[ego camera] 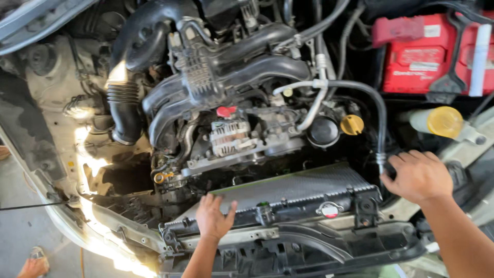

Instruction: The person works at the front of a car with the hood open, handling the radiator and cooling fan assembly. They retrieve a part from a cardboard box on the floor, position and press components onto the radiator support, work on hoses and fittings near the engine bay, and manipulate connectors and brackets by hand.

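I look down into an open car engine bay. My left hand (pixel 213 216) lies flat with fingers spread on the left end of the radiator's black top tank (pixel 303 203). My right hand (pixel 418 176) rests at the radiator's right end, its fingers curled around a thin black hose (pixel 381 128) that runs down beside the radiator. The radiator core (pixel 293 186) leans back toward the engine. Its silver cap (pixel 329 209) sits on the top tank between my hands.
Behind the radiator are the alternator (pixel 229 136), black intake runners (pixel 236 77), a yellow oil filler cap (pixel 352 124) and a ribbed air duct (pixel 123 103). A red battery (pixel 427 54) and a yellow-capped reservoir (pixel 443 121) sit at the right. A sandalled foot (pixel 35 262) stands at bottom left.
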{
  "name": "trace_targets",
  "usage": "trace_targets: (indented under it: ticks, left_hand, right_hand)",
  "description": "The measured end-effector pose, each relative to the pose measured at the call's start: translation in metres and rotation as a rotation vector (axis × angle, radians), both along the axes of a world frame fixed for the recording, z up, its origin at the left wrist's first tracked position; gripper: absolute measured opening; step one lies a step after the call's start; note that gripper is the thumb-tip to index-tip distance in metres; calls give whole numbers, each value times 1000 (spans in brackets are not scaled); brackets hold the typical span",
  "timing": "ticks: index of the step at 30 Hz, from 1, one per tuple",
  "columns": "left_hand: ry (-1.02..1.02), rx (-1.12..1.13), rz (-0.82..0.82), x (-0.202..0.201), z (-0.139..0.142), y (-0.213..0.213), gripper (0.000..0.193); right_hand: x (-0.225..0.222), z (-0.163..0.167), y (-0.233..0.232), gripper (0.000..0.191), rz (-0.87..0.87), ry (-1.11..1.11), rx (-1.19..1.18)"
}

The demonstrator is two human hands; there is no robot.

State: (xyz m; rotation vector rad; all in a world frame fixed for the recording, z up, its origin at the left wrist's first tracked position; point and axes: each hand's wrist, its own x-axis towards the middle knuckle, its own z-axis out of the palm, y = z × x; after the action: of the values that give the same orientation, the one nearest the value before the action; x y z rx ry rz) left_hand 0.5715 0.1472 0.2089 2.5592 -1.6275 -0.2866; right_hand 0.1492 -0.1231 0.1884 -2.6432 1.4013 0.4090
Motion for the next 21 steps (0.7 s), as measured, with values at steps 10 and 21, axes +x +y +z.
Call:
trace_targets:
  ticks: [10, 21]
  left_hand:
    - [404, -113, -43, -37, -1, -218, 23]
    - [298, 450, 115, -40, -14, -275, 43]
  right_hand:
    - [-12, 2, -7, 28, -11, -71, 17]
    - [-19, 0, -9, 27, 6, -168, 5]
